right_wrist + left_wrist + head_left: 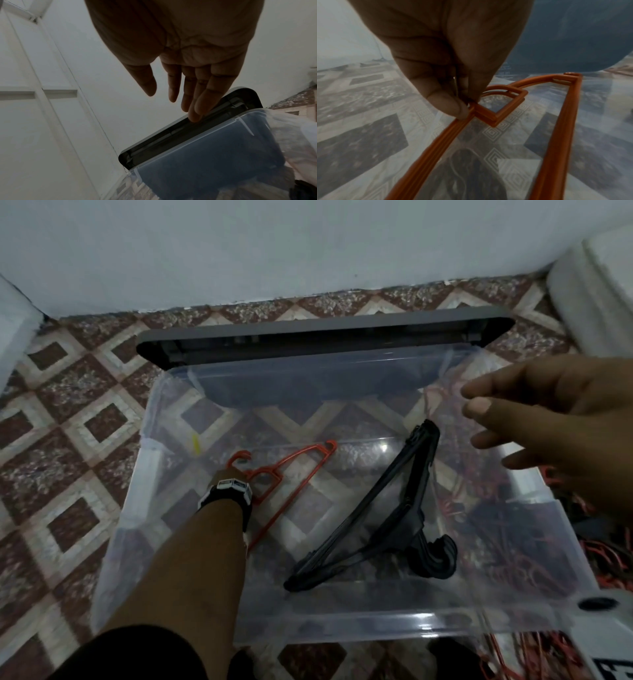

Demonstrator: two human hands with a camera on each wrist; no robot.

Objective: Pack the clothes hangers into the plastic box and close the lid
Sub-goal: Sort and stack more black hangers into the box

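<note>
A clear plastic box [147, 446] stands open on the tiled floor. Its grey lid [325, 332] is upright at the far side, by the wall. My left hand [236, 472] reaches down inside the box and pinches a thin stack of orange hangers [301, 470] near the hook; thumb and fingers [452, 108] grip the neck of the orange hangers [505, 108]. A bundle of black hangers [387, 515] lies on the box bottom, right of centre. My right hand [534, 419] hovers open over the box's right side, empty, with straight fingers [197, 94] in front of the lid [188, 135].
A tangled pile of orange and black hangers [606, 556] lies on the floor outside the box's right wall. A white rounded object [596, 302] stands at the far right by the wall. White door panels [34, 94] show in the right wrist view.
</note>
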